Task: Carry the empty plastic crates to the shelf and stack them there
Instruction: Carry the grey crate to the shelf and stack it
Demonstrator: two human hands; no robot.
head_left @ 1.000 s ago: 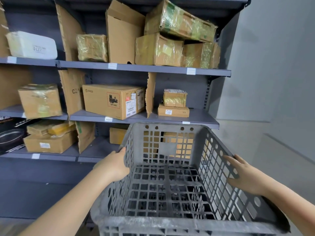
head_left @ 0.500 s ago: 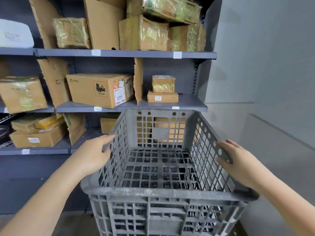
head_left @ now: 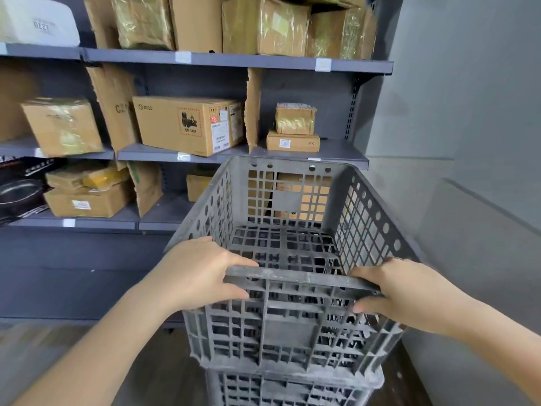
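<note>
While both hands, left hand (head_left: 202, 276) and right hand (head_left: 409, 291), are gripping the near rim, the grey plastic crate (head_left: 292, 259) is sitting atop a lower crate (head_left: 292, 388) beside the shelf (head_left: 234, 58); misaligned seating is risking a tilt.

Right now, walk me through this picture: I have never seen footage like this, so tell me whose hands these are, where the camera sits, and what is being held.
No machine is at work here. A person wears one wide-angle camera on the head, looking forward and down, so the two bare arms reach in from the bottom of the picture.

The left hand and the right hand both grip the near rim of a grey plastic crate, thumbs over the top edge. The crate is empty; its walls and floor are open lattice. It sits on top of a second grey crate, whose top shows just beneath it.

Behind stands a dark metal shelf unit loaded with cardboard boxes, among them a large printed box and a small box stacked on a flat one. A grey wall runs along the right.
</note>
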